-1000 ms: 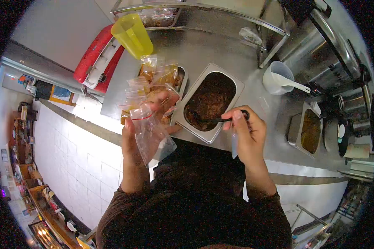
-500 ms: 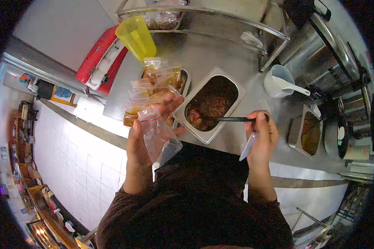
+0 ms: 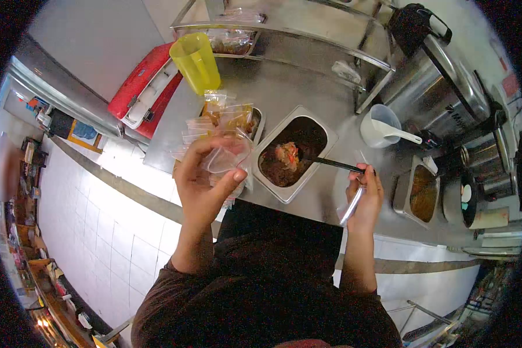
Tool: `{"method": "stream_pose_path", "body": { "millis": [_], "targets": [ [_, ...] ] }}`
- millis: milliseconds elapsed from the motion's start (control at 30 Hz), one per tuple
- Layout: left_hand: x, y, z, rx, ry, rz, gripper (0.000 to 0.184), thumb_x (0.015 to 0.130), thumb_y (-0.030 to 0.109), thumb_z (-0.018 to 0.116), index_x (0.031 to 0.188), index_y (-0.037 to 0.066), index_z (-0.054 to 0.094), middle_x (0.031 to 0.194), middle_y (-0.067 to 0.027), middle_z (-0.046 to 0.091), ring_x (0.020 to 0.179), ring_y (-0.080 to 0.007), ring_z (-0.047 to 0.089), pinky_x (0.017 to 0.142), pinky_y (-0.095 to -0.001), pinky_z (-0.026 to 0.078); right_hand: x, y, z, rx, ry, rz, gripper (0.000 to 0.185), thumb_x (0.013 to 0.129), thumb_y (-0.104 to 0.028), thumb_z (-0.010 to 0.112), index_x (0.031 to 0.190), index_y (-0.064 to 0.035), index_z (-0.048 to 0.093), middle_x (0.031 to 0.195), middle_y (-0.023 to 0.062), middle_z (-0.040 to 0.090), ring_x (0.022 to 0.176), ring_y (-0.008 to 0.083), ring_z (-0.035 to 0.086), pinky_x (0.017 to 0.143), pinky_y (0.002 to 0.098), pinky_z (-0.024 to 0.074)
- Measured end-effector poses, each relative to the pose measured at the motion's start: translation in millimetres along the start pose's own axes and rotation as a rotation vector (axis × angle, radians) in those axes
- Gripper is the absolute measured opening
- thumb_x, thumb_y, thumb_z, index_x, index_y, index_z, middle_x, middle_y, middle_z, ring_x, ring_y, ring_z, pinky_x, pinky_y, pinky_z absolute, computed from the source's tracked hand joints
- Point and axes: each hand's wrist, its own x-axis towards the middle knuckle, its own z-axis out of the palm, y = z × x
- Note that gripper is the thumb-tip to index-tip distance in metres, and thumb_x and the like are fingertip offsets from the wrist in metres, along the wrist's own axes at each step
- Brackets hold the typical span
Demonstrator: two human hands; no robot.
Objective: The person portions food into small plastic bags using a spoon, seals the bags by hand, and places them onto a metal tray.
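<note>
My left hand is closed around a clear zip bag, with thumb and fingers curved at its mouth. In my right hand is the black handle of a spoon, whose end carries a scoop of chunky reddish food. That scoop is over a steel food pan of dark brown food. A shiny, whitish strip also shows at my right palm; its kind is unclear. Beyond my left hand, several filled zip bags lie together, partly on a metal tray.
A yellow pitcher and a red appliance stand at the back left. To the right are a white measuring jug with a utensil, a second food pan and a large steel pot. A metal rack spans the back.
My left hand has turned and now holds the bag's mouth rounded, upright near the pan. The spoon has risen from the food with a scoop on it.
</note>
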Motion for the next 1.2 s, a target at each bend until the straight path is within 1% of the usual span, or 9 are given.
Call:
{"method": "stream_pose_path", "body": {
  "millis": [100, 200, 267, 400, 467, 667, 933, 1033, 1200],
  "targets": [
    [-0.5, 5.0, 9.5, -0.068, 0.0, -0.06, 0.052, 0.075, 0.008, 0.089, 0.119, -0.003, 0.061, 0.121, -0.0137, 0.068, 0.11, -0.0222, 0.068, 0.105, -0.0392, 0.048, 4.5, -1.8, -8.5, 0.043, 0.073, 0.076, 0.026, 0.103, -0.033, 0.061, 0.102, -0.0078, 0.068, 0.08, 0.0015, 0.069, 0.056, 0.0056, 0.052, 0.049, 0.019, 0.0342],
    [2.8, 8.0, 16.4, -0.106, 0.028, -0.12, 0.054, 0.073, 0.003, 0.089, 0.118, -0.002, 0.061, 0.109, -0.0102, 0.071, 0.105, -0.0196, 0.069, 0.099, -0.0369, 0.052, 17.4, -8.1, -19.9, 0.198, -0.092, 0.171, 0.023, 0.101, -0.029, 0.064, 0.103, -0.0072, 0.068, 0.083, 0.0011, 0.069, 0.057, 0.0066, 0.055, 0.048, 0.0192, 0.036],
    [6.1, 2.8, 14.9, -0.018, -0.096, -0.091, 0.056, 0.071, 0.003, 0.091, 0.119, -0.001, 0.062, 0.104, -0.0087, 0.072, 0.101, -0.0178, 0.07, 0.093, -0.0333, 0.054, 34.2, -15.5, -12.8, 0.153, -0.038, 0.132, 0.027, 0.103, -0.034, 0.058, 0.106, -0.0084, 0.066, 0.08, 0.0006, 0.062, 0.046, 0.0069, 0.035, 0.041, 0.0244, 0.0281],
    [21.1, 1.0, 12.4, 0.151, -0.18, -0.025, 0.056, 0.071, 0.008, 0.092, 0.119, 0.001, 0.064, 0.105, -0.0076, 0.073, 0.098, -0.0158, 0.07, 0.088, -0.0303, 0.055, 58.8, -68.0, 12.4, 0.137, -0.205, 0.116, 0.026, 0.102, -0.034, 0.059, 0.101, -0.0088, 0.066, 0.077, 0.0012, 0.064, 0.047, 0.0085, 0.047, 0.041, 0.0227, 0.0316],
    [30.7, 5.9, 13.9, 0.345, -0.2, 0.107, 0.054, 0.071, 0.012, 0.092, 0.118, 0.005, 0.066, 0.104, -0.0066, 0.073, 0.096, -0.0133, 0.07, 0.085, -0.0288, 0.055, 72.9, -94.1, 31.0, 0.088, -0.237, 0.078, 0.027, 0.102, -0.035, 0.059, 0.1, -0.0089, 0.066, 0.075, 0.0009, 0.064, 0.046, 0.0082, 0.046, 0.04, 0.0231, 0.0304],
    [46.2, 6.9, 30.4, 0.309, -0.197, 0.108, 0.055, 0.071, 0.015, 0.092, 0.119, 0.007, 0.067, 0.102, -0.0053, 0.074, 0.087, -0.0144, 0.068, 0.08, -0.03, 0.055, 97.0, -149.4, 78.9, -0.058, -0.395, 0.012, 0.031, 0.103, -0.037, 0.058, 0.101, -0.008, 0.067, 0.071, -0.0005, 0.062, 0.046, 0.0073, 0.044, 0.041, 0.024, 0.0289],
    [57.1, 10.4, 44.4, 0.307, -0.182, 0.098, 0.08, 0.068, 0.017, 0.095, 0.135, 0.009, 0.053, 0.096, -0.0046, 0.076, 0.083, -0.0155, 0.067, 0.079, -0.031, 0.054, 79.5, -182.3, 130.0, -0.404, -0.461, -0.195, 0.032, 0.103, -0.04, 0.058, 0.098, -0.0097, 0.064, 0.069, -0.0023, 0.057, 0.048, 0.004, 0.043, 0.042, 0.0206, 0.0307],
    [55.8, 8.8, 52.4, 0.272, -0.178, 0.078, 0.079, 0.069, 0.016, 0.095, 0.135, 0.007, 0.052, 0.095, -0.0066, 0.076, 0.086, -0.0153, 0.068, 0.08, -0.031, 0.053, 67.3, -192.8, 143.5, -0.586, -0.554, -0.362, 0.034, 0.105, -0.039, 0.055, 0.096, -0.008, 0.067, 0.073, -0.0012, 0.059, 0.063, 0.0046, 0.051, 0.056, 0.0193, 0.0356],
    [56.9, 17.0, 59.5, 0.206, -0.228, -0.07, 0.084, 0.071, 0.012, 0.093, 0.142, 0.009, 0.047, 0.099, -0.0066, 0.074, 0.097, -0.0168, 0.071, 0.088, -0.0319, 0.053, 42.7, -200.5, 157.5, -0.735, -0.689, -0.697, 0.037, 0.106, -0.036, 0.052, 0.094, -0.0043, 0.068, 0.072, 0.0009, 0.063, 0.068, 0.0093, 0.057, 0.063, 0.0267, 0.0436]
  ]
}}
